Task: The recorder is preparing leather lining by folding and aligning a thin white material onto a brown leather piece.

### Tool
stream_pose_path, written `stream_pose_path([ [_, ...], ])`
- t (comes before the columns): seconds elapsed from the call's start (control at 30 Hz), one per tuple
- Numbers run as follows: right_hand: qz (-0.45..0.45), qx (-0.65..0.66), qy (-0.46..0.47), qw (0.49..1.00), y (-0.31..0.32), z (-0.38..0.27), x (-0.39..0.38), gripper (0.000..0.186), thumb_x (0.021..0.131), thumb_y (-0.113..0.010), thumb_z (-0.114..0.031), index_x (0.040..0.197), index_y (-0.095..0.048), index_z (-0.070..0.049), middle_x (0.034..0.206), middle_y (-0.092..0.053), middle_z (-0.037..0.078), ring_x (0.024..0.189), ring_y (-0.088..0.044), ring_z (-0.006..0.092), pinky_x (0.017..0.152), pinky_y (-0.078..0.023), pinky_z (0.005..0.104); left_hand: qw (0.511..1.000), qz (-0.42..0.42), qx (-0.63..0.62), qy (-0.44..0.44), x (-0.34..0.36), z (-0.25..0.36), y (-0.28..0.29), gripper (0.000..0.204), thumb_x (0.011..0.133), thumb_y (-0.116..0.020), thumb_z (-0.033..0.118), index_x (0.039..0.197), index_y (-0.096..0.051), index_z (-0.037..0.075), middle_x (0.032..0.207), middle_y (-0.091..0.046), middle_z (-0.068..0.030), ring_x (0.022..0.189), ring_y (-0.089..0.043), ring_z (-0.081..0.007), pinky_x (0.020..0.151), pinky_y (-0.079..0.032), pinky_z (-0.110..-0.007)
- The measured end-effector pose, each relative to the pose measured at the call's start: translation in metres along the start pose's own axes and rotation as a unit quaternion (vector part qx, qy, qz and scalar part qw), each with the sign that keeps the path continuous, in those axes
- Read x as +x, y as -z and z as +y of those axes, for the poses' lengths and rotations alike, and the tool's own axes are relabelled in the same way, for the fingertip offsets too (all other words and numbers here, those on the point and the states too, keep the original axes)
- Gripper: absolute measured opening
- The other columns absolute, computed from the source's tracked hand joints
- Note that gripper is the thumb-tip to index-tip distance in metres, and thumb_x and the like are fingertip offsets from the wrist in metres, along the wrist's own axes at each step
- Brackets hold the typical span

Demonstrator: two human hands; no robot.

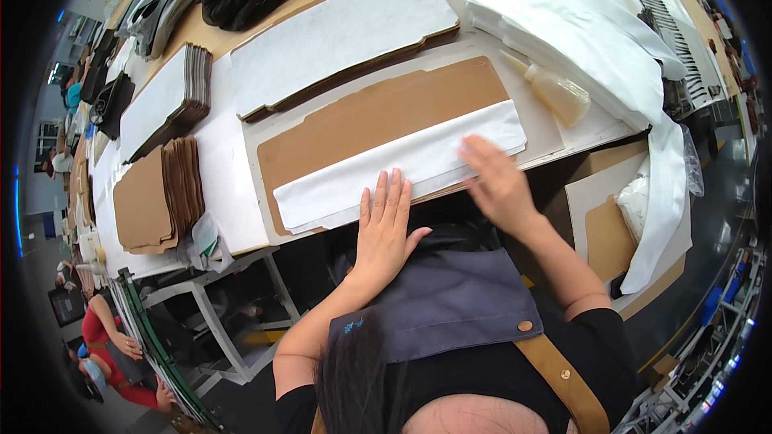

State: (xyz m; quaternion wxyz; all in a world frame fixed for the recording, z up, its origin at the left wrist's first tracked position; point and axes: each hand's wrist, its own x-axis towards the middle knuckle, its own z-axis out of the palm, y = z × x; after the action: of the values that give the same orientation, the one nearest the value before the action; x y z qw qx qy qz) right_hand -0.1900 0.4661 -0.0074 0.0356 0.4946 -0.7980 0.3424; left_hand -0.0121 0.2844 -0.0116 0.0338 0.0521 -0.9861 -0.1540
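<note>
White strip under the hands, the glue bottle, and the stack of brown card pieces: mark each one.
white strip (354, 181): head view, on its bare left half.
glue bottle (559, 96): head view, on its translucent body.
stack of brown card pieces (145, 205): head view, on the top sheet.

A clear plastic bag (203, 243) slumps at the surface's near edge by the brown card stack; no labels, signs or screens show.
</note>
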Motion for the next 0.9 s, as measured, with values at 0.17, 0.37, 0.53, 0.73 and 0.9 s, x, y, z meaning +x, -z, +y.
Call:
stream_pose_path([
  [0.17, -0.192, -0.062, 0.046, 0.978, -0.022, -0.039, -0.003, 0.083, 0.082, -0.075, -0.033, 0.15, -0.039, -0.003, 0.159, -0.036, 0.014, 0.149, -0.03, 0.0276, 0.121, -0.024, 0.0455, 0.999, -0.001, 0.046, 0.001, -0.003, -0.003, -0.01, 0.094, 0.083, -0.07, 0.051, 0.156, -0.03, 0.007, 0.165, -0.024, -0.0125, 0.153, -0.021, -0.0305, 0.122, -0.015, -0.051],
  [0.37, -0.122, -0.155, -0.053, 0.979, -0.001, -0.009, -0.027, 0.088, 0.083, -0.075, -0.035, 0.152, -0.034, 0.0, 0.161, -0.032, 0.016, 0.151, -0.027, 0.0299, 0.122, -0.019, 0.0498, 0.989, -0.006, 0.061, 0.135, -0.049, -0.034, 0.009, 0.09, 0.088, -0.069, 0.044, 0.158, -0.026, 0.008, 0.166, -0.018, -0.0173, 0.154, -0.013, -0.036, 0.122, -0.012, -0.054],
  [0.53, -0.086, -0.159, -0.079, 0.98, -0.008, -0.024, -0.026, 0.089, 0.086, -0.071, -0.042, 0.153, -0.032, 0.0, 0.161, -0.03, 0.018, 0.151, -0.025, 0.0317, 0.122, -0.017, 0.0511, 0.967, 0.089, 0.067, 0.231, -0.075, -0.056, 0.012, 0.088, 0.091, -0.067, 0.042, 0.158, -0.024, 0.006, 0.166, -0.016, -0.018, 0.154, -0.012, -0.0367, 0.122, -0.011, -0.056],
  [0.73, -0.083, -0.157, -0.059, 0.982, 0.002, -0.009, -0.023, 0.074, 0.089, -0.069, -0.039, 0.148, -0.043, -0.001, 0.156, -0.041, 0.014, 0.146, -0.036, 0.0314, 0.12, -0.022, 0.0506, 0.954, 0.034, 0.135, 0.267, -0.091, -0.078, 0.028, 0.078, 0.097, -0.056, 0.046, 0.157, -0.028, 0.005, 0.165, -0.014, -0.0222, 0.154, -0.009, -0.0387, 0.121, -0.008, -0.058],
  [0.9, 0.009, -0.178, -0.039, 0.983, 0.013, 0.014, -0.01, 0.053, 0.092, -0.068, -0.022, 0.138, -0.054, 0.001, 0.145, -0.054, 0.015, 0.135, -0.048, 0.0317, 0.116, -0.028, 0.049, 0.918, 0.141, 0.168, 0.329, -0.102, -0.11, 0.041, 0.065, 0.104, -0.047, 0.044, 0.155, -0.033, 0.006, 0.166, -0.011, -0.0225, 0.154, -0.002, -0.0418, 0.121, -0.005, -0.059],
])
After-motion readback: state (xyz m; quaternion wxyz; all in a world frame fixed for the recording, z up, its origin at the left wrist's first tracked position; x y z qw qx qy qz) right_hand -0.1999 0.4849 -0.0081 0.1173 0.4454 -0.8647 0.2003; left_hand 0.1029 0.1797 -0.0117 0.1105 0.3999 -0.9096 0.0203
